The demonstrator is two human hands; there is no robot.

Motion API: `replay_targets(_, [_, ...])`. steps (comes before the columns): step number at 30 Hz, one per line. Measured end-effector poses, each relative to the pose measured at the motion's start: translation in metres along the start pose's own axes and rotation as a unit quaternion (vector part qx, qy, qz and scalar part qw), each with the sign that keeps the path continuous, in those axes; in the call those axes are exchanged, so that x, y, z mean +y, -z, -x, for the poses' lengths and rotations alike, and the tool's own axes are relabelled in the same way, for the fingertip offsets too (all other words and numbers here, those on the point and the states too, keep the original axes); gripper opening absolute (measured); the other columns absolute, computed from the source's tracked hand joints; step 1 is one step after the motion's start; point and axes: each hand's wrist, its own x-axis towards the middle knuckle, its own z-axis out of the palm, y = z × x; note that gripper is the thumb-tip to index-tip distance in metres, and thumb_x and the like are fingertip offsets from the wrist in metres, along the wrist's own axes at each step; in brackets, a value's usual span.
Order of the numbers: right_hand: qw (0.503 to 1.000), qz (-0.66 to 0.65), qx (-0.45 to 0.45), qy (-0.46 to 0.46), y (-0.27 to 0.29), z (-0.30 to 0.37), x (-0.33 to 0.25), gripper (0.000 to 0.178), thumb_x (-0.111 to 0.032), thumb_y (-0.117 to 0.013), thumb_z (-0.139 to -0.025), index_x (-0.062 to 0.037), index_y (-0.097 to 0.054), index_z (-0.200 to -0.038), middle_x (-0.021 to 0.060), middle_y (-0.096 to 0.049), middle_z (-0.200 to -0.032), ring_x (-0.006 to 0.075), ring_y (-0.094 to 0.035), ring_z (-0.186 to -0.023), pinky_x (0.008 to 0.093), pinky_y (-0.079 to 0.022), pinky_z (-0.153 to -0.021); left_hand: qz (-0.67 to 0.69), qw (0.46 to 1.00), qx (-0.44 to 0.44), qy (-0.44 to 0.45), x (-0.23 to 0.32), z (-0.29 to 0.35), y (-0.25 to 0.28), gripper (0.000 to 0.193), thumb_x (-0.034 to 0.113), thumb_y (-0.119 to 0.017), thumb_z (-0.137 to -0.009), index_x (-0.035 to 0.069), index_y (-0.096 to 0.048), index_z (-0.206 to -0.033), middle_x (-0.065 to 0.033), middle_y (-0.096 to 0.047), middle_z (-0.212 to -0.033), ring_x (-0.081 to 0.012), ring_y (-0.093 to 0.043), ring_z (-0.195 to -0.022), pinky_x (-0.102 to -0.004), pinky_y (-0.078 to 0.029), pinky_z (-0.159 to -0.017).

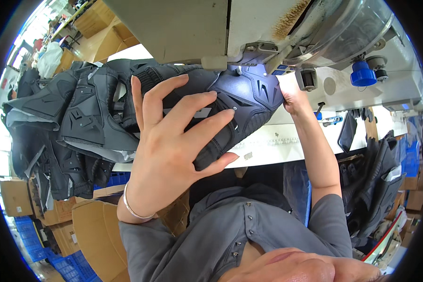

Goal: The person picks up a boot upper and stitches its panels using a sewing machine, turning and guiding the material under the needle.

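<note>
In the head view, a black padded piece is being held on the white tabletop, its far part lit beneath the overhanging machine head. The fingers of the left hand are being spread wide over its near left portion, with nothing seen pinched between them. At its right edge, the right hand is being kept close, but its fingertips are being partly hidden, so whether the edge is being gripped cannot be told.

Judging by looks, a light load is being handled: the ribbed fabric is likely bending easily, while the moulded panels are probably staying stiffer and offering a smoother, slipperier surface. Fragility is not being suggested. A safer hold is being offered by the ribbed margins and soft outer edges, away from the machine parts.

Room is being limited on the left by a pile of similar black pieces, and above by the machine head. Toward the right front, a bare strip of tabletop is being left open, bounded by the table's front edge; beyond the right forearm, blue-handled tools and a dark flat object are being encountered.
</note>
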Motion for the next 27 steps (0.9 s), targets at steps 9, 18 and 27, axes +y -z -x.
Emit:
replay_targets(9, [0.999,-0.015,0.015,0.032,-0.008,0.009,0.001,0.014,0.004,-0.052,-0.077,-0.0021,-0.062,-0.085,-0.0004,-0.059,-0.078,0.0069,-0.051,-0.071,0.0228,-0.042,-0.063,0.007,0.999,-0.016,-0.032,-0.016,-0.006,0.007,0.049,0.03,-0.08,-0.053,0.019,-0.071,-0.1,-0.0023,-0.059,-0.113,-0.0339,-0.041,-0.12,-0.0566,-0.014,-0.109])
replay_targets(18, [0.987,-0.129,0.087,0.029,-0.032,0.038,0.011,0.01,-0.006,-0.052,-0.088,-0.0016,-0.058,-0.094,0.0015,-0.06,-0.085,0.007,-0.053,-0.073,0.0231,-0.044,-0.068,-0.115,0.992,0.04,0.007,-0.019,0.002,0.017,0.045,0.02,-0.077,-0.056,0.022,-0.072,-0.1,-0.0063,-0.054,-0.122,-0.0364,-0.039,-0.123,-0.0492,-0.025,-0.104])
replay_targets(27, [0.973,-0.193,0.114,0.049,-0.057,0.064,0.02,0.012,-0.015,-0.059,-0.092,-0.0046,-0.055,-0.093,-0.0012,-0.059,-0.084,0.0037,-0.052,-0.074,0.021,-0.045,-0.069,-0.007,0.987,0.149,0.059,-0.064,-0.004,-0.019,0.049,0.014,-0.08,-0.058,0.017,-0.07,-0.106,-0.0143,-0.045,-0.133,-0.0268,-0.054,-0.106,-0.0349,-0.047,-0.082])
